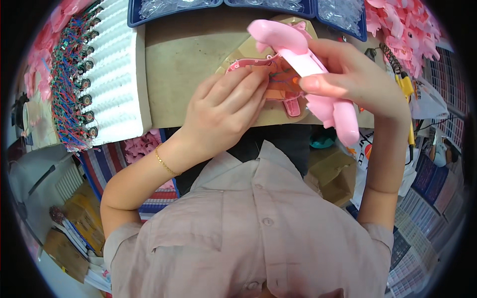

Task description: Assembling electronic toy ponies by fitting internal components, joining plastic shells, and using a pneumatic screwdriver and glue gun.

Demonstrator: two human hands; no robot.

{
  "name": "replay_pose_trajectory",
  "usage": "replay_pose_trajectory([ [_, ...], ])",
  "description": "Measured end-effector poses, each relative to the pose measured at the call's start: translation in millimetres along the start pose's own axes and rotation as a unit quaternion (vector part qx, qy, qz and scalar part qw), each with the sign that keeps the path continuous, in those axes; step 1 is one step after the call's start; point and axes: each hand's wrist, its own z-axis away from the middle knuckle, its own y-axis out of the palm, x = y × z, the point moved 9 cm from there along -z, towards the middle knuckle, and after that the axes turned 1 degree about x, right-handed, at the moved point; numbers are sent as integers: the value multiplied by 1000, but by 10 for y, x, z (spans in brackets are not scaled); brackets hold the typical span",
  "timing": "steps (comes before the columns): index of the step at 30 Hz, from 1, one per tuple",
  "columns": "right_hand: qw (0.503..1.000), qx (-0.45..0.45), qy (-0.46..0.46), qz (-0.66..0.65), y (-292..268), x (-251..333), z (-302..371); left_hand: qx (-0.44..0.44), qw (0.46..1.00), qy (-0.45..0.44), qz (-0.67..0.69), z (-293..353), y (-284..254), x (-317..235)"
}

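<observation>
"While the right hand [357,82] holds that long pink casing [305,63] up at a slant, what is the left hand [226,107] doing?"

"Its fingers are bunched and bent down into the open pink shell [278,93] on the counter [174,74]. Whether they pinch anything I can't tell; the tips are hidden."

"And why hold the casing off to one side?"

"Probably so the hollow is open to reach. Thin wires [283,77] run across it, and a casing lying flat would cover them. The thumb is on the near face, with the other fingers mostly behind, which looks like a firm grip."

"So where is the shell, from each hand?"

"Right under the left fingertips, partly covered by them. From the right hand it's down and to the left, near the thumb. A tan board [238,52] lies beneath it, maybe to protect the surface."

"The white foam tray [119,74] on the left?"

"Its ridges seem to space out the round wired parts [86,83] along its edge. Blue bins [133,17] of clear pieces line the far side, likely to stop them scattering."
</observation>
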Motion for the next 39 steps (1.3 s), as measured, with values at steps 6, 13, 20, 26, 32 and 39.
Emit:
replay_pose_trajectory([
  [6,979,15,61,193,77,56,-222,149,982,22,-115,70,87,-170],
  [13,946,116,-18,301,108,419,-124,204,970,13,-133,-32,101,-271],
  [20,848,-400,-230,261,-86,-208,701,154,981,-1,-118,93,184,-319],
  [26,793,-437,-253,342,356,-426,524,126,985,-61,-102,58,264,-299],
  [32,757,-486,-259,351,395,-400,542,99,981,-102,-135,1,294,-316],
  [39,748,-482,-256,377,529,-382,649,112,983,-99,-107,-31,263,-276],
])
